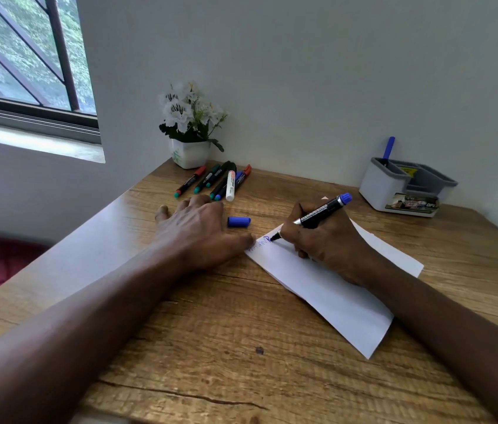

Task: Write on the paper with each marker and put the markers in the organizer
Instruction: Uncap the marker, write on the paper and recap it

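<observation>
Gripping a blue marker (318,214), the right hand (324,243) sets its tip on the paper (333,298) at bench (211,332) centre. At 9 o'clock the left hand (199,231) lies flat, fingers relaxed. Loose markers (220,182) lie at 11 o'clock, and the organizer (379,188) stands at 2 o'clock.

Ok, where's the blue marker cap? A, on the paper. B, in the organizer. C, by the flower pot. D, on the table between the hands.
D: the blue cap lies on the wooden table between the left hand and the right hand gripping the blue marker.
</observation>
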Available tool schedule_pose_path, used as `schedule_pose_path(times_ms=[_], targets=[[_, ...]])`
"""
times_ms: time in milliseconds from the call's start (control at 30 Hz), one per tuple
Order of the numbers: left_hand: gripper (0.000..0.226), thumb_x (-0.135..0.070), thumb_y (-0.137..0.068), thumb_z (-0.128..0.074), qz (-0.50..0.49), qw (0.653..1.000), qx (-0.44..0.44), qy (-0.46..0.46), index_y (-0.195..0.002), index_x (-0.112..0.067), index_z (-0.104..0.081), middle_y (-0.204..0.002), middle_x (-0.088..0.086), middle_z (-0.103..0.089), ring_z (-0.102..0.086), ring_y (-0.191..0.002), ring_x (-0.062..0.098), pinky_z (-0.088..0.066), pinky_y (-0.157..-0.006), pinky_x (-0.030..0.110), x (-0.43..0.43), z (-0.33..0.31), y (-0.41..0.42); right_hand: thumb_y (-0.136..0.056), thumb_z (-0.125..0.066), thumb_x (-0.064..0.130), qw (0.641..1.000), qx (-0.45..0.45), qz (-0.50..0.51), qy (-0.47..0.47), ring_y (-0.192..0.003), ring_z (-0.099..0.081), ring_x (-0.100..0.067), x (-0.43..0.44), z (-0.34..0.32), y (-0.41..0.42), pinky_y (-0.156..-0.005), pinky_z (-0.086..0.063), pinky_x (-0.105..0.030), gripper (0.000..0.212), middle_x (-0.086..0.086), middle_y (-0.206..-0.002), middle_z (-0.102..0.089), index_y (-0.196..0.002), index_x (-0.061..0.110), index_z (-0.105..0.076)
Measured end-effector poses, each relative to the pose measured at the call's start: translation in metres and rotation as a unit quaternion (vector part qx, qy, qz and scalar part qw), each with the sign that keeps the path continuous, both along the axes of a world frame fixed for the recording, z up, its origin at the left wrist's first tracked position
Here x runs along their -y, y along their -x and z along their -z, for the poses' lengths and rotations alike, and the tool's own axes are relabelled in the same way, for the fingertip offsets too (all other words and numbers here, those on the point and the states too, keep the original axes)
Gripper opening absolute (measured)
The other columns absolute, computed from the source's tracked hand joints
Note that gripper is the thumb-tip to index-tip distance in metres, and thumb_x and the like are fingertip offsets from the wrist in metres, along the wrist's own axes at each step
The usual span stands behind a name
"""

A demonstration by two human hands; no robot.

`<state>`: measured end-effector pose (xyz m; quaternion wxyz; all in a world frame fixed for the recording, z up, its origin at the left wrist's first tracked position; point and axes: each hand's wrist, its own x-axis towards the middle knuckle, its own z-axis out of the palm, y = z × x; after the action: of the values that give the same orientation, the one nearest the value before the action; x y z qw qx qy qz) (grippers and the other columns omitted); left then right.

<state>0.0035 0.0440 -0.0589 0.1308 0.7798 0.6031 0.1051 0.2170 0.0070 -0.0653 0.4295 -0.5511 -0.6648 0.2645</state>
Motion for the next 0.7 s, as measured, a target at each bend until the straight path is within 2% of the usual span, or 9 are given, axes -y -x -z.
schedule_pose_path(times_ms=[100,233,467,600,700], targets=[[0.08,-0.077,-0.082,-0.054,0.0,1.0,0.0,0.002,-0.143,-0.025,-0.047,-0.162,0.005,-0.03,-0.028,-0.148,0.026,-0.014,-0.12,0.061,0.0004,-0.0007,-0.0004,-0.085,-0.072,0.012,1.0,-0.018,0.015,-0.002,-0.049,-0.056,-0.015,0.0004,0.0,0.0006,-0.048,-0.043,-0.022,0.02,-0.004,-0.054,-0.061,-0.069,0.009,-0.06],[0.081,-0.076,-0.083,-0.053,0.002,1.0,0.0,0.004,-0.145,-0.024,-0.046,-0.162,0.005,-0.029,-0.028,-0.148,0.026,-0.013,-0.12,0.06,0.0011,-0.0015,-0.0005,-0.084,-0.074,0.012,1.0,0.005,0.003,-0.006,-0.052,-0.059,-0.014,0.0,0.0006,0.0005,-0.054,-0.048,-0.029,0.017,0.0,-0.055,-0.062,-0.071,0.01,-0.064],[0.08,-0.075,-0.084,-0.054,0.004,1.0,0.001,0.007,-0.145,-0.024,-0.046,-0.163,0.005,-0.027,-0.026,-0.149,0.026,-0.013,-0.121,0.061,0.0017,-0.0024,-0.0005,-0.088,-0.072,0.013,1.0,-0.013,0.019,0.0,-0.049,-0.058,-0.014,0.0011,-0.0003,0.0005,-0.045,-0.043,-0.018,0.019,-0.003,-0.054,-0.061,-0.075,0.004,-0.062],[0.08,-0.075,-0.084,-0.054,0.005,1.0,0.0,0.008,-0.146,-0.024,-0.045,-0.163,0.004,-0.027,-0.026,-0.15,0.026,-0.013,-0.12,0.061,0.0018,-0.0019,0.0001,-0.086,-0.073,0.015,1.0,0.002,0.022,-0.001,-0.051,-0.059,-0.013,0.001,0.0,0.0026,-0.051,-0.049,-0.025,0.017,-0.003,-0.056,-0.063,-0.076,0.004,-0.065],[0.08,-0.075,-0.084,-0.054,0.003,1.0,0.0,0.006,-0.145,-0.024,-0.046,-0.163,0.005,-0.028,-0.027,-0.149,0.026,-0.013,-0.12,0.061,0.0016,-0.0023,-0.0006,-0.088,-0.072,0.014,0.998,-0.038,0.051,-0.001,-0.048,-0.057,-0.015,0.0002,-0.0003,0.0029,-0.045,-0.044,-0.021,0.018,-0.005,-0.055,-0.062,-0.074,0.008,-0.064]])
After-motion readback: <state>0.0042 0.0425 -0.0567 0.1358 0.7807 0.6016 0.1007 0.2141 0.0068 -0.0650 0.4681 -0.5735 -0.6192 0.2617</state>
